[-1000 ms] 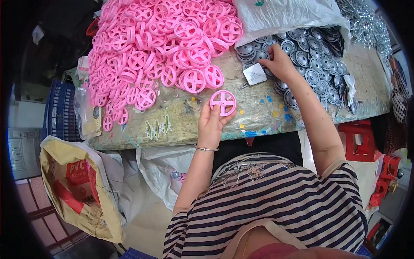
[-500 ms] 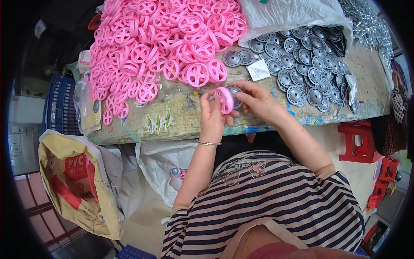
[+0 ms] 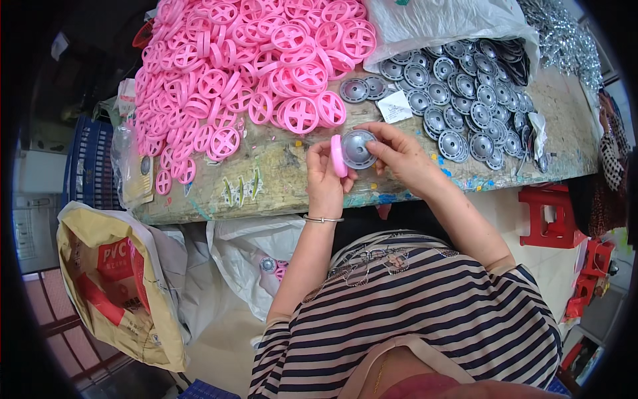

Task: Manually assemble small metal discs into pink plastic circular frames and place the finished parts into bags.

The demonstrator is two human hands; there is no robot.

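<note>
My left hand (image 3: 323, 174) is closed around a pink plastic wheel ring (image 3: 338, 156), which stands edge-on. Right beside it, my right hand (image 3: 397, 156) pinches a round silver-grey hubcap-like disc (image 3: 357, 147), its domed face turned up toward me. The two parts are close together; whether they touch I cannot tell. Beyond my left hand spreads a big heap of pink wheel rings (image 3: 301, 115) with cross spokes. To the right lies a heap of grey discs (image 3: 452, 144), spilling from a clear plastic bag (image 3: 452, 26).
A worn wooden table (image 3: 279, 193) carries everything, with its near edge before me. Green-and-white stickers (image 3: 242, 189) and a white paper label (image 3: 395, 107) lie on it. An open paper sack (image 3: 119, 286) stands at lower left, red stools (image 3: 550, 216) at right. Silver tinsel (image 3: 565, 40) sits far right.
The grey disc, mostly behind the pink ring before, now shows its full face beside it. The ring has turned from a slant to edge-on.
</note>
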